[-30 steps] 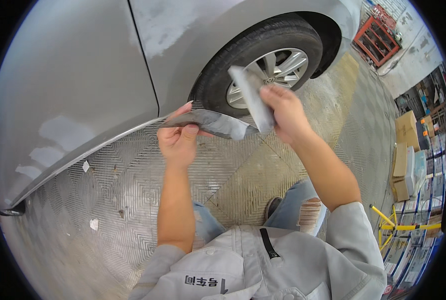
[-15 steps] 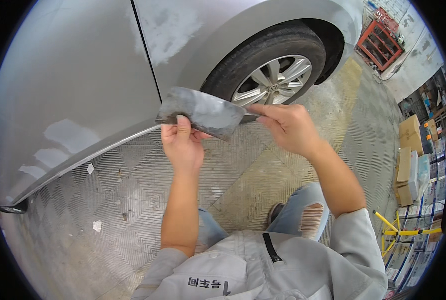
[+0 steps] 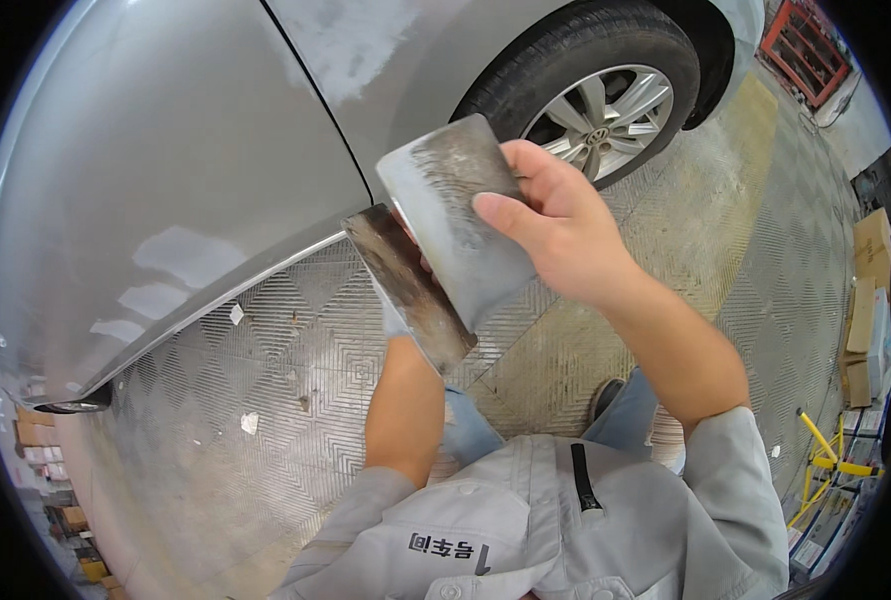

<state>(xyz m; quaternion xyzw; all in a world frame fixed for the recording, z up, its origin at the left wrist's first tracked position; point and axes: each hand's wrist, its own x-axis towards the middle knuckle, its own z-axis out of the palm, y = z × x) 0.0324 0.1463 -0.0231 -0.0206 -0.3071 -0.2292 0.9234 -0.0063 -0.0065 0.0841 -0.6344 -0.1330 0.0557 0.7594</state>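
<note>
My right hand (image 3: 566, 225) is closed on the edge of a flat metal putty spreader (image 3: 456, 215), thumb on its face. Grey filler smears that face, and it is tilted up toward me. Just left of and below it, a second metal putty plate (image 3: 411, 290) with a brown, stained strip is held by my left hand (image 3: 426, 264). Most of the left fingers are hidden behind the two plates. Both plates are held in the air in front of the silver-grey car's door (image 3: 166, 110), which has pale filler patches (image 3: 186, 252) low down.
Beyond my right hand is the car's front wheel (image 3: 606, 125). The ribbed floor (image 3: 296, 380) bears small white scraps (image 3: 250, 423). Cardboard boxes (image 3: 871, 250), a yellow stand (image 3: 831, 455) and a red frame (image 3: 806, 50) are at the right.
The right spreader has turned from edge-on to showing its smeared face and moved left over the left plate. The left plate has tilted steeply and lowered. My view has shifted leftward.
</note>
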